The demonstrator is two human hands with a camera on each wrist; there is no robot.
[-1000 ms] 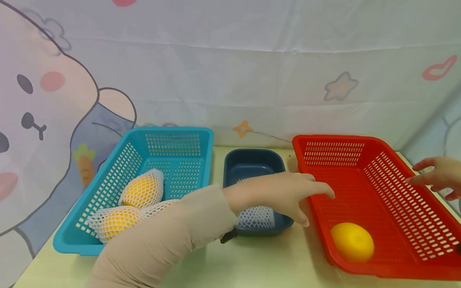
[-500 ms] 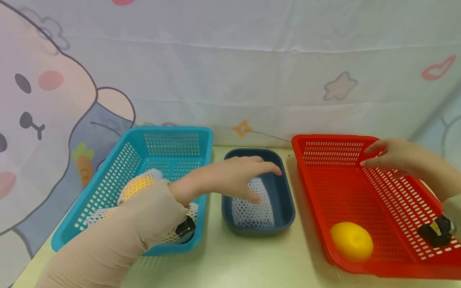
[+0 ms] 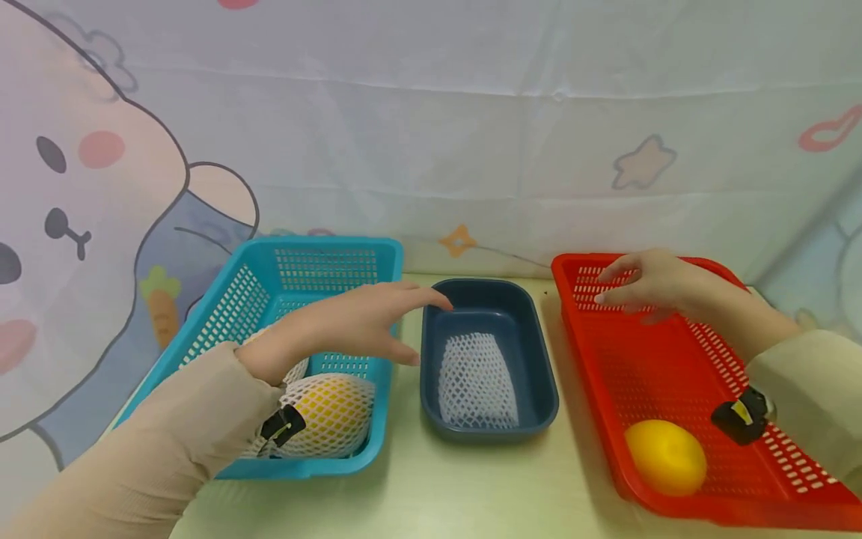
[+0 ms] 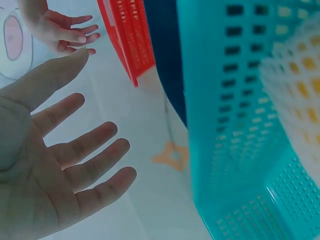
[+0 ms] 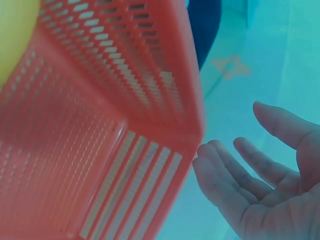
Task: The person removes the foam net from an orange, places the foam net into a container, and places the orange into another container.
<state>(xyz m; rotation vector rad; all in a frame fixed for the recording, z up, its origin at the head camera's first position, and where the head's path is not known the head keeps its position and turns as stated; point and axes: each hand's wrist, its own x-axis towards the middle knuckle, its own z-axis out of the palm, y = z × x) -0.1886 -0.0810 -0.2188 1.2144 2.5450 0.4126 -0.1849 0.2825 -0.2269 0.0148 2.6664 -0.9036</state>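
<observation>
One smooth yellow fruit (image 3: pixel 665 458) lies in the slotted plastic red basket (image 3: pixel 663 370), netted fruit (image 3: pixel 335 418) in the blue basket (image 3: pixel 343 466); left hand (image 3: pixel 353 318) and right hand (image 3: pixel 663 284) hover nearby, empty, fingers loosely apart.

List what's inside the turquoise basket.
One yellow fruit in a white net shows near the front right corner of the basket, with more netting behind it. The left hand and sleeve hide much of the interior from the head camera; can't tell what's beneath.
</observation>
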